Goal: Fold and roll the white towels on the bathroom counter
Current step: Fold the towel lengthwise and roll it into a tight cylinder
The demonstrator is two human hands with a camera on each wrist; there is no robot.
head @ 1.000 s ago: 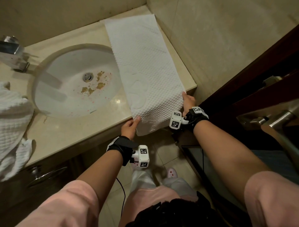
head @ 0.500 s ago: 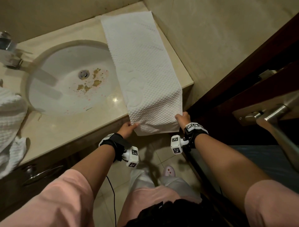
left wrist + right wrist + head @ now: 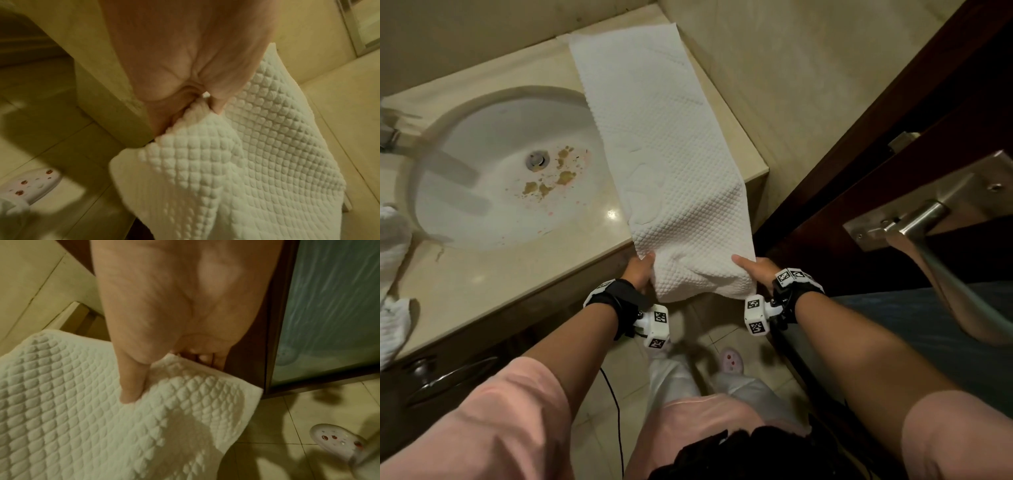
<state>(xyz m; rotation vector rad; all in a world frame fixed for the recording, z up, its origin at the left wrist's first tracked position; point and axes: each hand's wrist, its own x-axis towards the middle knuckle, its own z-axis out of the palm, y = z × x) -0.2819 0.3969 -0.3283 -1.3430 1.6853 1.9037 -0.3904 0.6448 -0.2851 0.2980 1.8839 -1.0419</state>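
A long white waffle-textured towel (image 3: 661, 137) lies folded lengthwise on the right part of the beige counter (image 3: 482, 281), its near end hanging past the front edge. My left hand (image 3: 642, 270) pinches the near left corner of the towel (image 3: 236, 162); the fingers are bunched into the cloth in the left wrist view. On the other side, my right hand (image 3: 755, 269) holds the near right corner, thumb on top of the towel (image 3: 82, 402) and fingers curled under it. Both corners are lifted slightly off the counter edge.
A white oval sink (image 3: 500, 171) with brown stains sits left of the towel, a tap (image 3: 387, 133) at its far left. More white towels (image 3: 393, 281) are heaped at the counter's left end. A dark door with a metal handle (image 3: 914, 222) stands at right.
Both hands drew the towel's near end toward me, off the counter's front edge. The right hand came down from the counter's right corner to the hanging corner.
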